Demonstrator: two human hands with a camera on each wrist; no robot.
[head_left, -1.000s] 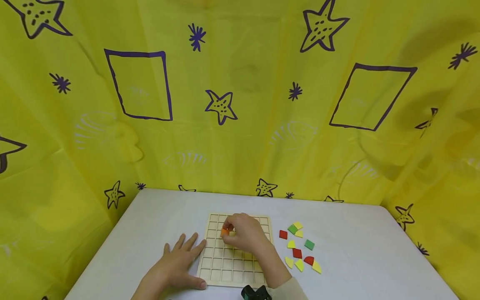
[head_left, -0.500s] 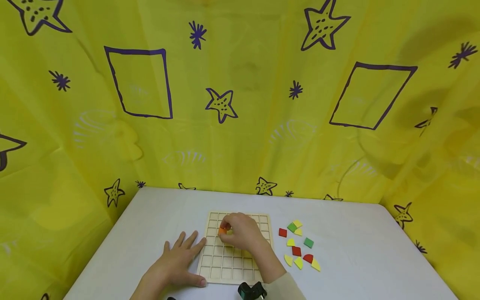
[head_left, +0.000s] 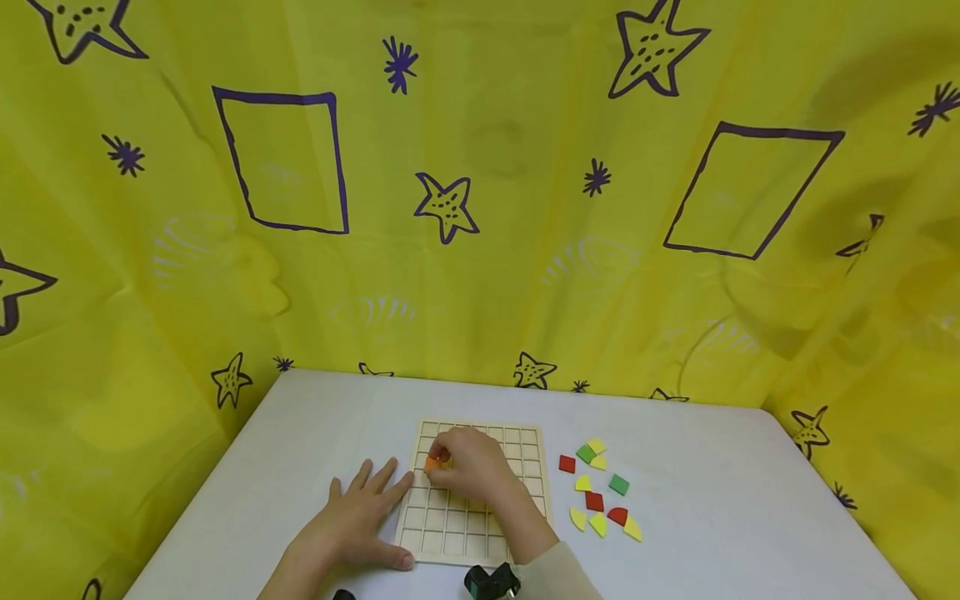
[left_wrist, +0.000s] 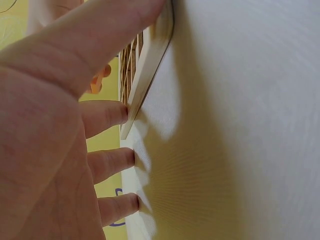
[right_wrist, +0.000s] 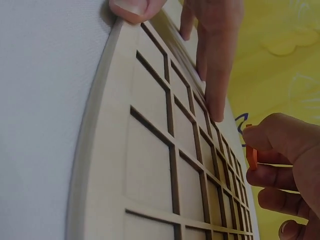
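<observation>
Between thumb and fingertips my right hand (head_left: 472, 462) pinches a small orange tile (head_left: 432, 463), just over the upper left of a wooden grid board (head_left: 457, 546). In the right wrist view the orange tile (right_wrist: 251, 156) is seen edge-on, apart from the board. My left hand (head_left: 352, 525) lies with fingers spread at the board's left side. Its thumb touches the near left corner, and its index fingertip (left_wrist: 120, 114) meets the left edge. The board's squares hold no tiles where they show; my right hand and forearm hide some of them.
Right of the board lie several loose tiles: red squares (head_left: 595, 502), green squares (head_left: 618, 484), yellow quarter-rounds (head_left: 597, 525) and a red quarter-round (head_left: 618, 517). A yellow patterned curtain (head_left: 480, 275) surrounds the back and sides of the white table (head_left: 712, 500).
My right hand has moved left across the board with the orange tile in its pinch. The left hand has stayed at the board's edge.
</observation>
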